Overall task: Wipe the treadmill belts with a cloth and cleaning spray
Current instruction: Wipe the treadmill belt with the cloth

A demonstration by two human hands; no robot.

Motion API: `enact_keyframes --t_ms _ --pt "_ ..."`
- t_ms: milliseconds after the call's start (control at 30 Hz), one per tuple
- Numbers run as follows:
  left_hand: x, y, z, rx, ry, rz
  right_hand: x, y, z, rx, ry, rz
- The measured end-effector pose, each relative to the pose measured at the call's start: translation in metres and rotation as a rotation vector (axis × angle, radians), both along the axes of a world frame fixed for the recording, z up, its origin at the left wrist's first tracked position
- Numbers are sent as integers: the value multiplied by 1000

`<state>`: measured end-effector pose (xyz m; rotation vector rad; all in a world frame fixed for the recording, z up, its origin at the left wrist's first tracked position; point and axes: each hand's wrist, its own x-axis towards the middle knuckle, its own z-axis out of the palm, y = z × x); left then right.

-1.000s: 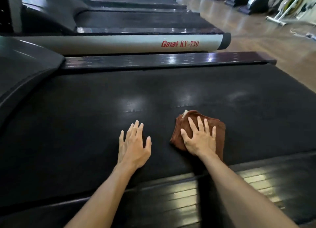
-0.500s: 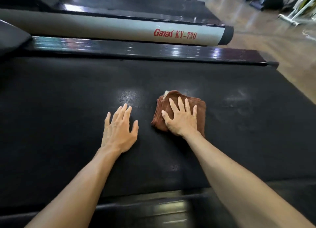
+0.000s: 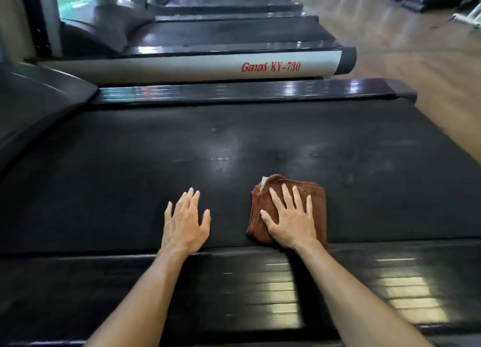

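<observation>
The right hand [image 3: 291,223] presses flat, fingers spread and straight, on a folded brown cloth [image 3: 316,203] lying on the black treadmill belt [image 3: 130,177], near its near edge. A pale tag shows at the cloth's far left corner. The left hand [image 3: 185,221] rests just left of the cloth, grip released, palm down on the belt. Beyond the far side rail [image 3: 234,91], the neighbouring treadmill's grey side panel [image 3: 182,68] reads "Ganas KY-730" in red letters. Wooden floor [image 3: 416,60] lies to the right.
</observation>
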<state>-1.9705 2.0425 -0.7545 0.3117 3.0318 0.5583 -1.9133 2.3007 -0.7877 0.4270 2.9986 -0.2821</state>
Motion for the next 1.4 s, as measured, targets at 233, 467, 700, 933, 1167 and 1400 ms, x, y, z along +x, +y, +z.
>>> enact_keyframes --t_ms 233,467,700,933,1167,1400 --pt "-30 -1 -21 23 11 -17 -7 -5 -3 -3 -10 -54" --pt "-51 -28 -48 -12 98 -44 -43 -13 -3 22 3 -170" --pt "-54 -29 -57 0 107 -10 -102 -36 -4 31 30 -74" --pt "-53 -25 -56 16 138 9 -44 -77 -7 -8 104 220" --pt "-55 -25 -58 -4 130 25 -70 -26 -8 33 34 -92" --pt "-54 -26 -53 -7 120 25 -79 -83 -7 23 87 127"
